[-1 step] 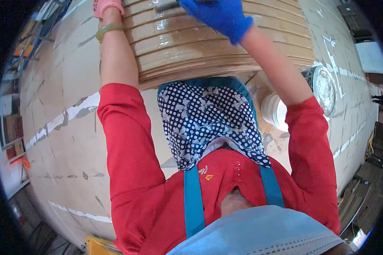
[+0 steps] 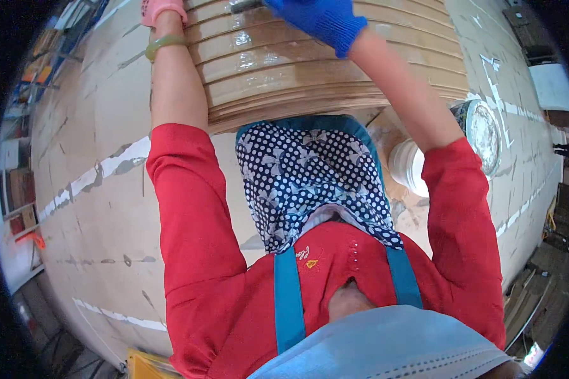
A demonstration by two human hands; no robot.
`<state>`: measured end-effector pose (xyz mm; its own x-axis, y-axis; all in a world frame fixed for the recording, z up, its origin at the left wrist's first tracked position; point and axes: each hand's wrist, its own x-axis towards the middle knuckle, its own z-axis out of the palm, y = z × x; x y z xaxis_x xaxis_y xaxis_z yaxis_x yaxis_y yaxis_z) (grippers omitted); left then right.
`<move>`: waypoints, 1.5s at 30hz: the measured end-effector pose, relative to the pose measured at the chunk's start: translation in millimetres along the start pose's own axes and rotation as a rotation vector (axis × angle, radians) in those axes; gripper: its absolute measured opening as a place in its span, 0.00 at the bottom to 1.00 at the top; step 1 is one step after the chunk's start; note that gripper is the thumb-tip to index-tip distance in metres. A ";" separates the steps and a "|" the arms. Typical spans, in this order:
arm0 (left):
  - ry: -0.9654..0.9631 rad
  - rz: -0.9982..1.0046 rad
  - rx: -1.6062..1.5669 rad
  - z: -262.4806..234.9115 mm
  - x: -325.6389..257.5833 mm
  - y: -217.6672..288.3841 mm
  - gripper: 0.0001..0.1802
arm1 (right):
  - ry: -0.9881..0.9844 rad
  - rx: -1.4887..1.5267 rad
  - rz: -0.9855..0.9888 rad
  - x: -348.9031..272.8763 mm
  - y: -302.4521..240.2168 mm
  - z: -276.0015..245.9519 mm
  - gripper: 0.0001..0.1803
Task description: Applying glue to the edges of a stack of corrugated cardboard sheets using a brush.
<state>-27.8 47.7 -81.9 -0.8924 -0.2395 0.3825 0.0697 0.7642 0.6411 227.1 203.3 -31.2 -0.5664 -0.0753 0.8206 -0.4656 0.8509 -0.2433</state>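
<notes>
A stack of thin wooden sheets (image 2: 297, 69) with glossy wet streaks lies in front of me. My right hand (image 2: 316, 19), in a blue glove, is over the stack's top and closed around a dark tool handle (image 2: 245, 6) that sticks out to the left; the tool's working end is cut off by the frame. At the stack's left edge is my left hand (image 2: 161, 9), in a pink glove, mostly cut off by the top of the picture. A green bangle (image 2: 167, 43) circles that wrist. I wear red sleeves and a dotted apron (image 2: 303, 183).
A white bucket (image 2: 409, 167) stands on the floor to the right of the stack, with a round paste-smeared container (image 2: 483, 129) just beyond it. The floor (image 2: 88, 189) is tan with white tape lines. Shelves (image 2: 25, 126) run along the far left, and boards lie at the right (image 2: 531, 303).
</notes>
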 end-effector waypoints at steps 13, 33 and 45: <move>-0.048 -0.060 -0.040 -22.5 -6.8 -6.5 0.35 | -0.220 0.150 0.301 43.8 42.8 3.2 0.11; -0.016 -0.099 0.057 -18.0 -17.3 -0.3 0.34 | -0.222 0.246 0.549 35.4 179.6 -84.7 0.11; -0.051 -0.108 -0.155 -33.0 -40.6 20.0 0.30 | -0.150 0.322 0.496 -181.8 31.0 -206.0 0.06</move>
<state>24.5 53.0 -62.7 -0.9195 -0.2815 0.2743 0.0365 0.6337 0.7727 455.8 350.5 -81.4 -0.8471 0.1975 0.4933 -0.2906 0.6051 -0.7412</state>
